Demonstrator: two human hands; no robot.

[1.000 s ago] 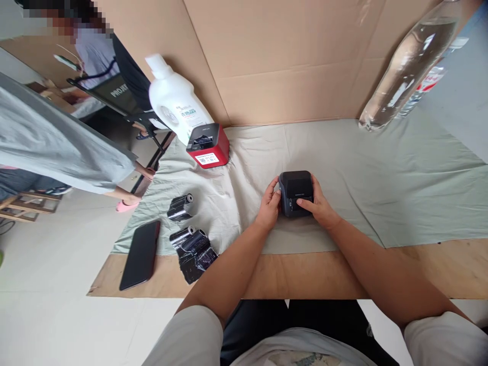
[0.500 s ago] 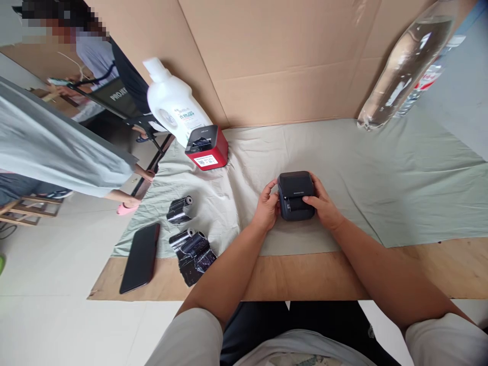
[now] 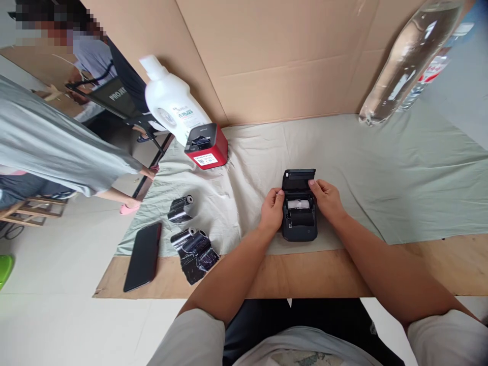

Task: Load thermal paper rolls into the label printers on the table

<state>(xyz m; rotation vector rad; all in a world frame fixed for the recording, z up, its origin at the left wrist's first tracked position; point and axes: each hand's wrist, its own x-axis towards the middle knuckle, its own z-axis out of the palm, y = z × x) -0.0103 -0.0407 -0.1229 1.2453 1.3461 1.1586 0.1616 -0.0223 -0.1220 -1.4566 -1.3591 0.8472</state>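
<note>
A small black label printer point(image 3: 300, 231) rests on the cloth in front of me with its lid point(image 3: 299, 180) raised. Inside the bay lies a white paper roll point(image 3: 298, 204). My left hand point(image 3: 272, 206) is closed on the printer's left side, thumb near the lid hinge. With thumb and fingers, my right hand point(image 3: 326, 198) grips the right edge of the raised lid. Left of the hands, several dark film rolls lie on the cloth: one roll point(image 3: 180, 209) by itself, and a crumpled group point(image 3: 195, 254) with film unwound, close to my left forearm.
A black phone point(image 3: 142, 256) lies at the table's left corner. Behind stand a red-and-black box-shaped device point(image 3: 206, 146) and a white detergent jug point(image 3: 173, 101). Large clear bottle point(image 3: 412, 63) and smaller bottle point(image 3: 429, 76) stand at back right, by a cardboard wall point(image 3: 274, 56). People are at left.
The printer's lid has swung up, exposing the paper roll inside. My right hand has shifted from the printer's front to the lid's edge.
</note>
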